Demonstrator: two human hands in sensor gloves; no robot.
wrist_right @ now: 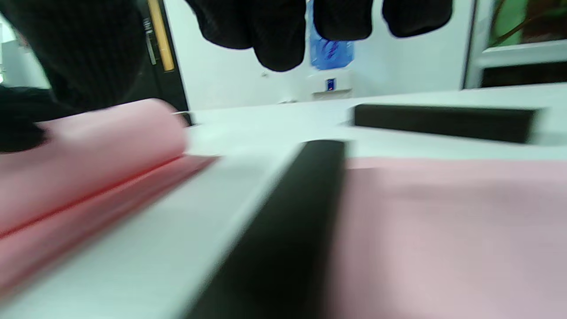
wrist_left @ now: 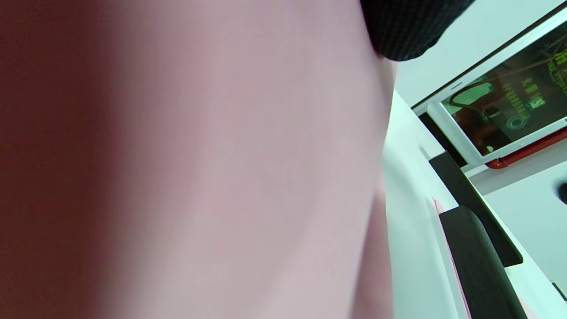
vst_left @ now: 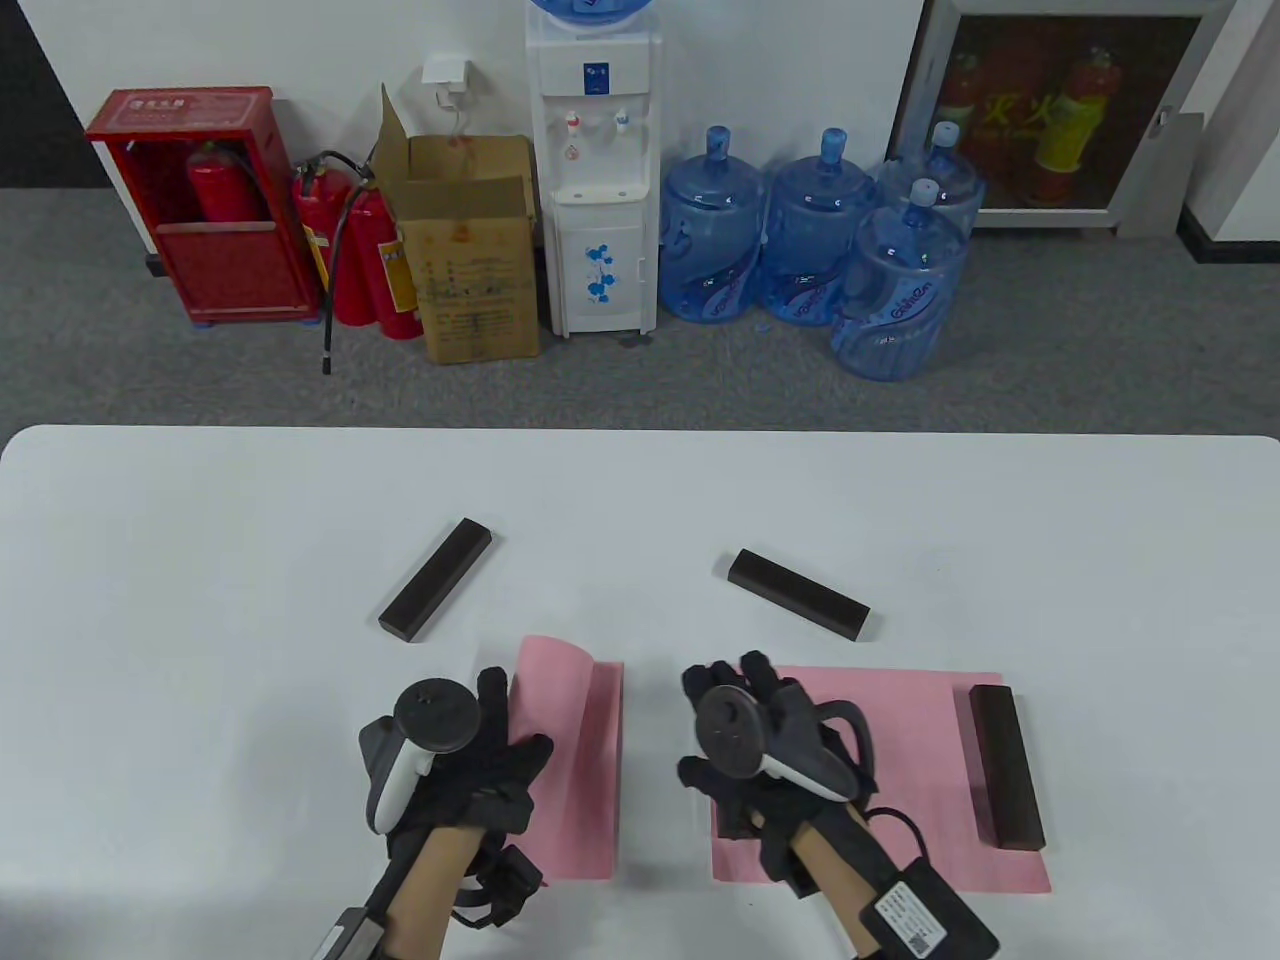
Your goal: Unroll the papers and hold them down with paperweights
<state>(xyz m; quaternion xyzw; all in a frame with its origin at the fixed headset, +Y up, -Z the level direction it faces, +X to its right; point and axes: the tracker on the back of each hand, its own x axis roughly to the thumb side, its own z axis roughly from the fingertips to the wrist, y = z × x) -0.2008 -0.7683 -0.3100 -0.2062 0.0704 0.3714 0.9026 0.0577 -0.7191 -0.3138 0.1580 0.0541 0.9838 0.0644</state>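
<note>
Two pink papers lie at the table's front. The left paper (vst_left: 585, 770) is partly unrolled, its curled roll (wrist_right: 97, 146) on its left side. My left hand (vst_left: 505, 725) rests flat on that roll with fingers spread; the left wrist view shows the pink paper (wrist_left: 243, 168) close up and blurred. The right paper (vst_left: 900, 780) lies flat, with a dark paperweight (vst_left: 1005, 768) on its right edge. My right hand (vst_left: 740, 690) hovers over its left edge, where another dark paperweight (wrist_right: 283, 230) lies. The fingers (wrist_right: 274, 35) are spread above it and do not touch it.
Two more dark paperweights lie loose on the white table (vst_left: 200, 600), one back left (vst_left: 435, 578) and one back centre (vst_left: 798, 594). Beyond the table's far edge stand a water dispenser (vst_left: 595, 180), water bottles and fire extinguishers on the floor.
</note>
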